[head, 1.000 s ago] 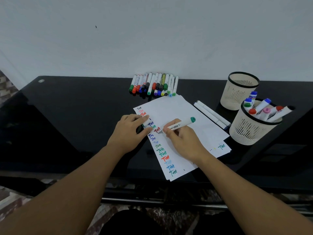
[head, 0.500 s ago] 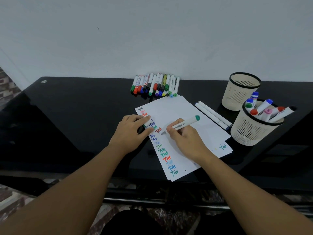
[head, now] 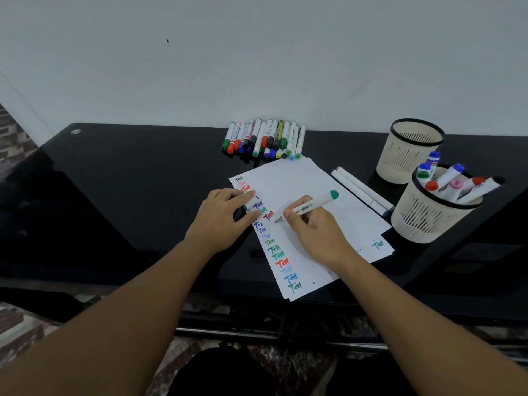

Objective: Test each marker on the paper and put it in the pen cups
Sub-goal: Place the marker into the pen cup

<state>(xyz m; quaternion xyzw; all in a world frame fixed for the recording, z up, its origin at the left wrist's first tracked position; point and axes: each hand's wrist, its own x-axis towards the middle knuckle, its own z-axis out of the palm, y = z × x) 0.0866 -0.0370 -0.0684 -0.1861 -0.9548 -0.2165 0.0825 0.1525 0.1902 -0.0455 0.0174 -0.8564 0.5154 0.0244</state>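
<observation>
1. Black table (head: 128,195) stands against a pale wall.
2. Right hand (head: 317,230) grips marker (head: 310,206), tip at paper (head: 300,190).
3. Left hand (head: 221,221) pins the paper, apparently pinching a cap (head: 249,206).
4. Cups (head: 428,221) stand right.

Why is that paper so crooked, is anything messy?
The white paper sheets lie askew, one corner past the black table edge. Two white markers lie loose beside the beige mesh cups. Nothing spilled.
</observation>
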